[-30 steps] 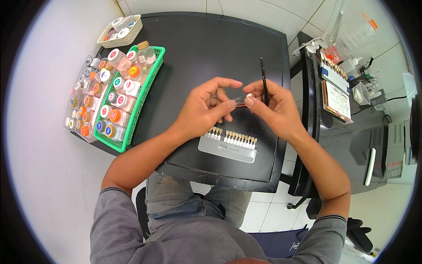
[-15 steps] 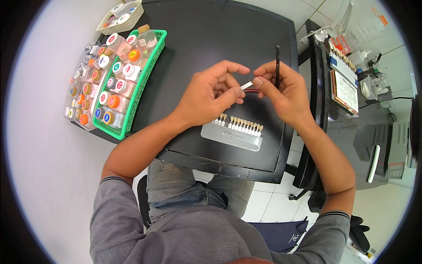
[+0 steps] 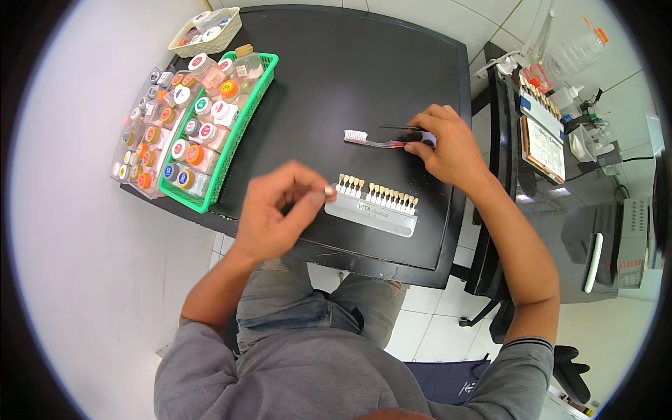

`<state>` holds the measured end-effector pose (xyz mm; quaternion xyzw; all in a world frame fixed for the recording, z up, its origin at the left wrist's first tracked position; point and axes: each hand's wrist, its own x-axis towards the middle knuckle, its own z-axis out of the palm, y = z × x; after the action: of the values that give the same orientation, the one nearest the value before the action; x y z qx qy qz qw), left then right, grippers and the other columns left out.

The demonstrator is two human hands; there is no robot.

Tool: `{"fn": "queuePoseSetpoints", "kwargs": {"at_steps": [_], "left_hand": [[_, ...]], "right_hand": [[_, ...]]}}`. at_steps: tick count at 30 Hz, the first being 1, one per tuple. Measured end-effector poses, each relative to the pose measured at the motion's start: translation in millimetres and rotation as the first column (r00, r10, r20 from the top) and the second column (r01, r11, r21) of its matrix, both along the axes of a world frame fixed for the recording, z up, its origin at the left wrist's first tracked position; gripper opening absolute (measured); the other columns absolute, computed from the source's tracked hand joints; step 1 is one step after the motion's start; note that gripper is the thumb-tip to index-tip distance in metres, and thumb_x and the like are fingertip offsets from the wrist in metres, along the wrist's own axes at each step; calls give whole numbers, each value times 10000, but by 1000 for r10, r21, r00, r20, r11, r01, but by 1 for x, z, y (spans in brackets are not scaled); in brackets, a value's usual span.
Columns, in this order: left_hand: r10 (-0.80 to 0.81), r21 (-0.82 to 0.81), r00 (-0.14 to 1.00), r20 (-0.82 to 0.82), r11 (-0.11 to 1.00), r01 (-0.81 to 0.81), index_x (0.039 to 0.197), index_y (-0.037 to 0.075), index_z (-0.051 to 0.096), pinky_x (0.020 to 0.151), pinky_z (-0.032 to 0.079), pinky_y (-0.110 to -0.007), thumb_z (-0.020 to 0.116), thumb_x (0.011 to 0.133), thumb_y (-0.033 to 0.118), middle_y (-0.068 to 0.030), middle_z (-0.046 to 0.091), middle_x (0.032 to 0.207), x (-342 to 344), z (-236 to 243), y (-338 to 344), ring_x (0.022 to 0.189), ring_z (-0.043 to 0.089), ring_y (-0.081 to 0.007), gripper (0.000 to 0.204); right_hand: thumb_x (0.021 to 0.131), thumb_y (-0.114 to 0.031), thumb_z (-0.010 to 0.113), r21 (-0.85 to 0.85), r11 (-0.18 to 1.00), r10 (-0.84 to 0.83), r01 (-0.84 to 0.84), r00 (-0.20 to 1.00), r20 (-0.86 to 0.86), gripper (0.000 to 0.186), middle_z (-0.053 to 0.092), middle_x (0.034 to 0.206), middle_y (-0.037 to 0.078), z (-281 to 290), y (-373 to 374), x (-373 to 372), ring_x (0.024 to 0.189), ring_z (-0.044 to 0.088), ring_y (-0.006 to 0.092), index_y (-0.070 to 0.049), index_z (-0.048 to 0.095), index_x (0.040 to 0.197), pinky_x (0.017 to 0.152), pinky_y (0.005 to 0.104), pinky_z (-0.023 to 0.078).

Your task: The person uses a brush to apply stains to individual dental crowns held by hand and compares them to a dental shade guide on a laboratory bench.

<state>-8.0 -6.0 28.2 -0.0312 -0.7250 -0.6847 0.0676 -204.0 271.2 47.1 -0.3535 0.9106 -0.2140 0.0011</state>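
Where the thumb and forefinger of the left hand (image 3: 276, 213) come together, I see them clamped on a small, rounded whitish piece (image 3: 329, 190). Just right of that pinch lies a flat grey shade-guide bar (image 3: 371, 216) with 1 row of tan tooth-shaped tabs on white stems. Its long axis runs rightward from the pinch, slanting toward the person; the left hand is nearer, almost at its left end, though I can't tell whether they touch. Farther out and rightward, a clear-and-red toothbrush with pale bristles (image 3: 374, 143) points its head left, its handle reaching the right hand (image 3: 448, 147). From those fingers juts a slim black stick (image 3: 397, 127); I can't tell whether that grip is closed on either.
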Motion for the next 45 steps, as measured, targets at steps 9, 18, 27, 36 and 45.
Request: {"fn": "queuePoseSetpoints", "kwargs": {"at_steps": [9, 18, 27, 36, 45], "left_hand": [[218, -569, 939, -266, 751, -335, 1088, 10, 803, 620, 451, -296, 774, 949, -32, -76, 684, 869, 10, -30, -2, 747, 634, -164, 148], [228, -332, 967, -118, 908, -254, 1099, 17, 810, 623, 446, -264, 807, 983, 23, -27, 734, 881, -11, -14, 30, 705, 593, -79, 115], [166, -298, 967, -194, 929, -220, 1103, 35, 809, 558, 414, -268, 829, 981, 48, -31, 748, 890, -26, -12, 50, 688, 598, -75, 124], [142, -385, 978, -150, 903, -190, 1193, 30, 782, 745, 526, -311, 868, 942, 100, -63, 721, 998, -18, -7, 44, 861, 677, -166, 274], [-8, -783, 994, -112, 617, -83, 1303, 46, 730, 1016, 506, -451, 984, 784, 337, -130, 617, 1280, -1, -15, 14, 1207, 605, -354, 647]], "right_hand": [[911, -150, 901, 72, 997, -12, 9, 999, 34, 276, 718, 1078, 95, -2, -1, -1, 1140, 660, 329, -82, 814, 1164, 952, 476, 561], [916, -101, 894, -515, 846, 311, -140, 913, 264, 314, 801, 1113, 94, 11, -12, 18, 919, 733, 242, -35, 798, 1208, 836, 360, 585], [975, -126, 877, -469, 882, 319, -47, 792, 520, 227, 830, 995, 49, 15, -12, 34, 845, 707, 84, -18, 809, 1163, 703, 279, 544], [977, -113, 868, -574, 816, 362, -71, 836, 412, 168, 753, 884, -1, 15, -17, 43, 776, 622, 53, -35, 762, 1081, 660, 253, 436], [934, -95, 872, -485, 868, 271, -107, 921, 281, 229, 795, 958, 114, 16, -15, 31, 898, 790, 221, 6, 717, 1069, 821, 348, 618]]}}
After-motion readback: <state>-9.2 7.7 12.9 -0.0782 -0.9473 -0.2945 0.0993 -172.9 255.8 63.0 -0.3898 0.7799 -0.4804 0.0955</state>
